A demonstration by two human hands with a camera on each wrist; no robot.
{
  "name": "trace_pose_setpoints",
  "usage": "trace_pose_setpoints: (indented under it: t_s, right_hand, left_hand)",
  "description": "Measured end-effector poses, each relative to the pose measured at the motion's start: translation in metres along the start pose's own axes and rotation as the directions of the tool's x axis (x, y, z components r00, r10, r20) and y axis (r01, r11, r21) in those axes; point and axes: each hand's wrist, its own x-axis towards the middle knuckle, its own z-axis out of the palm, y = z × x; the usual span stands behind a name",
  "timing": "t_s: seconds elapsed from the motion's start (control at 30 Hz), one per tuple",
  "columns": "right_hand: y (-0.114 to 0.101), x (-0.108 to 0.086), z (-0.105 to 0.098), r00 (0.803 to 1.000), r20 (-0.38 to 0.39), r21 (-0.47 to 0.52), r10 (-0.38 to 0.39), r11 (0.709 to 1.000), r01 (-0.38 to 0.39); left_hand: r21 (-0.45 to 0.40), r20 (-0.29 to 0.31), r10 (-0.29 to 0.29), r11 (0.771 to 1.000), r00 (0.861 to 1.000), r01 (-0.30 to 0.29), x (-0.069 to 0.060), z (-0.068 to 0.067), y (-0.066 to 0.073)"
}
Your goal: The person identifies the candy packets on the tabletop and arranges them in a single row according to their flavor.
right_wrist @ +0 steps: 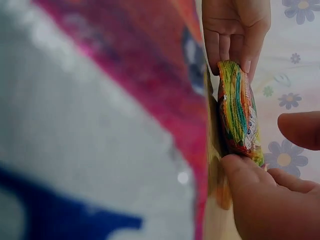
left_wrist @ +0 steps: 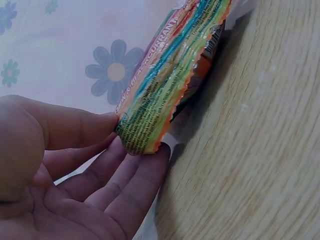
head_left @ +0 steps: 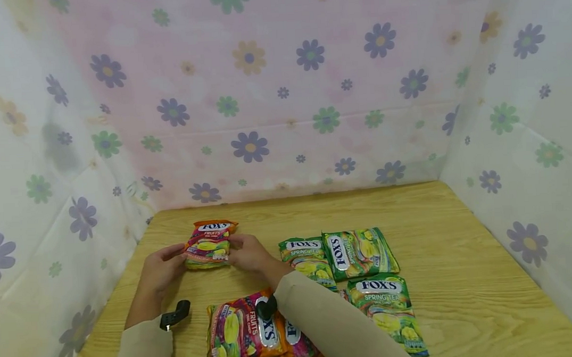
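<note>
A red-and-orange bag of Fox's Fruits candy (head_left: 208, 244) lies at the table's back left, between both hands. My left hand (head_left: 161, 270) pinches its left edge; in the left wrist view the thumb (left_wrist: 82, 127) is on top and the fingers (left_wrist: 135, 185) are underneath. At the opposite edge is my right hand (head_left: 251, 253). The right wrist view has its fingers (right_wrist: 245, 175) touching the end of the bag, while the thumb (right_wrist: 302, 130) stays apart from it.
Near the front lie another Fruits bag (head_left: 244, 329) and a partly covered one (head_left: 300, 344) under my right sleeve. Green Spring Tea bags (head_left: 361, 252) lie on the right of the wooden table (head_left: 463, 277). Flowered cloth (head_left: 282, 93) surrounds the table's back and sides.
</note>
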Motion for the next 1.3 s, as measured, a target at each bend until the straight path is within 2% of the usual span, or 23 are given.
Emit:
trace_pose_setpoints:
  t_s: [0.3,0.57,0.7,0.93,1.13,1.3]
  right_hand:
    - [-0.007,0.001,0.007,0.997,0.077,0.022,0.011,1.0,-0.013]
    - [-0.017,0.001,0.012,0.998,0.033,-0.053,0.056,0.997,-0.054]
    - [-0.014,0.006,0.016,0.996,0.056,-0.029,0.065,0.998,-0.064]
    - [-0.009,0.005,0.017,0.993,0.116,0.081,0.035,0.996,-0.044]
    - [-0.014,0.004,0.02,0.993,0.118,0.061,0.02,0.998,-0.027]
    - [-0.016,0.005,0.023,0.994,0.103,0.06,0.026,0.998,-0.032]
  left_hand:
    - [0.031,-0.055,-0.007,0.999,0.998,0.009,0.001,-0.002,0.0]
    - [-0.001,-0.077,-0.024,1.0,0.997,0.024,0.004,-0.007,-0.005]
    - [0.016,-0.067,-0.02,1.0,0.998,0.021,0.002,-0.012,-0.006]
    - [-0.001,-0.077,-0.014,1.0,0.997,0.014,0.0,-0.017,-0.007]
    - [-0.018,-0.086,-0.017,1.0,0.996,0.016,0.001,-0.018,-0.009]
    - [0.007,-0.078,-0.024,1.0,0.997,0.024,0.0,-0.021,-0.008]
